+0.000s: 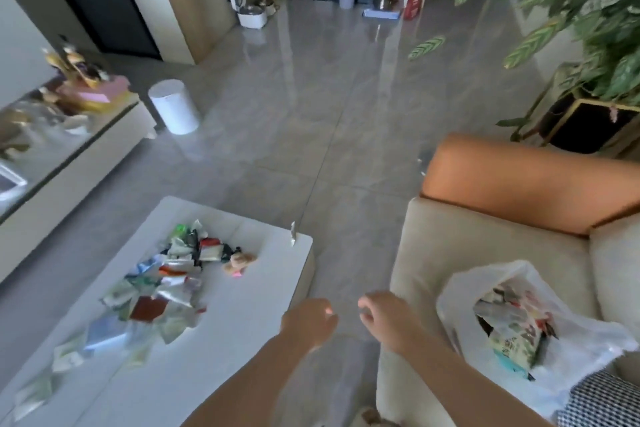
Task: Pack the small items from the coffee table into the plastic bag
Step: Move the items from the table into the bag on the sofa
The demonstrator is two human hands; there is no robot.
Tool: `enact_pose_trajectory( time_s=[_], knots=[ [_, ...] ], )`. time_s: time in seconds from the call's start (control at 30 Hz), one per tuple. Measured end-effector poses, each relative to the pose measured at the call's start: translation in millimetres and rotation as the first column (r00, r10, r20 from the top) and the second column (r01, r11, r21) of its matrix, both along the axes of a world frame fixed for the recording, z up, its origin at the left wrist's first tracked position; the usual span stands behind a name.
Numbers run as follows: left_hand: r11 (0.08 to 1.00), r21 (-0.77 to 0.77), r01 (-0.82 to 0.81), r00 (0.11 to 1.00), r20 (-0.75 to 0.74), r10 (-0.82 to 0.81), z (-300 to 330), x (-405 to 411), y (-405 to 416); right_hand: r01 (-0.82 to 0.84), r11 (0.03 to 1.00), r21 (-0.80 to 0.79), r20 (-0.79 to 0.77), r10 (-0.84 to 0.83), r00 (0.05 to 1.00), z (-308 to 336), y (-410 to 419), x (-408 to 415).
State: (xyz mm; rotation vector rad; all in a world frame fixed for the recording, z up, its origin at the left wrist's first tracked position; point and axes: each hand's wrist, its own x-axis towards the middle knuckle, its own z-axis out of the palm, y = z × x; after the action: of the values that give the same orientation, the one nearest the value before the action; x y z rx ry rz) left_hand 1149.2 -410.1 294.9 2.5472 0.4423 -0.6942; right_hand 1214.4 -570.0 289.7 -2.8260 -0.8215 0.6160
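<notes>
- Grey glossy floor tiles point(311, 121) fill the room ahead of both hands, and the two hands hang over the strip of floor between table and sofa.
- Cream sofa point(450, 239), to the right of the right hand, carries the plastic bag; it is a soft seat, so I judge the bag could slump or tip once more weight lands in it.
- White coffee table point(242, 305), left of the left hand, bears the heap of small packets point(162, 284), well apart from both hands; the heap is mostly foil and paper sachets, blurred, with a small toy-like piece at its far edge.
- Plastic bag point(519, 333), just right of the right hand, lies with its mouth open and sagging; it already holds several printed packets. Nothing holds the mouth, so it may fold shut, and items carried across the gap could drop to the floor.
- Left hand point(308, 322) is loosely curled, apparently holding nothing.
- Right hand point(388, 319) is loosely curled too; whether it pinches anything I cannot tell.
</notes>
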Motion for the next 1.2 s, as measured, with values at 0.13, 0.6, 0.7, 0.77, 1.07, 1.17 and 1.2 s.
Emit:
enact_pose_trajectory(
  time_s=[0.13, 0.6, 0.7, 0.77, 1.07, 1.17, 1.2],
  knots=[
    [0.987, -0.017, -0.160, 0.987, -0.022, 0.159, -1.8, -49.1, 58.5, -0.068, 0.997, 0.040, -0.035, 0.069, 0.997, -3.4, 67.6, -28.5],
    [0.669, -0.121, -0.733, 0.680, -0.140, 0.720, -47.3, -223.3, 234.8, -0.367, 0.928, 0.064, -0.212, 0.372, 0.904, -45.4, 284.9, -129.7],
    [0.538, -0.152, -0.829, 0.558, -0.163, 0.813, -66.0, -242.3, 263.2, -0.402, 0.915, 0.042, -0.228, 0.400, 0.888, -61.9, 319.3, -138.3],
    [0.486, -0.172, -0.857, 0.512, -0.177, 0.840, -79.6, -247.5, 279.7, -0.413, 0.910, 0.032, -0.228, 0.409, 0.883, -75.0, 339.6, -137.9],
    [0.287, -0.217, -0.933, 0.334, -0.227, 0.915, -171.3, -212.4, 350.5, -0.434, 0.901, -0.003, -0.272, 0.417, 0.867, -169.3, 426.1, -98.5],
    [0.275, -0.218, -0.936, 0.322, -0.222, 0.920, -215.0, -194.0, 367.1, -0.439, 0.898, -0.006, -0.298, 0.418, 0.858, -216.1, 446.0, -86.3],
    [0.233, -0.249, -0.940, 0.291, -0.235, 0.927, -229.6, -188.8, 371.4, -0.446, 0.895, -0.002, -0.307, 0.424, 0.852, -231.1, 451.8, -83.5]
  ],
)
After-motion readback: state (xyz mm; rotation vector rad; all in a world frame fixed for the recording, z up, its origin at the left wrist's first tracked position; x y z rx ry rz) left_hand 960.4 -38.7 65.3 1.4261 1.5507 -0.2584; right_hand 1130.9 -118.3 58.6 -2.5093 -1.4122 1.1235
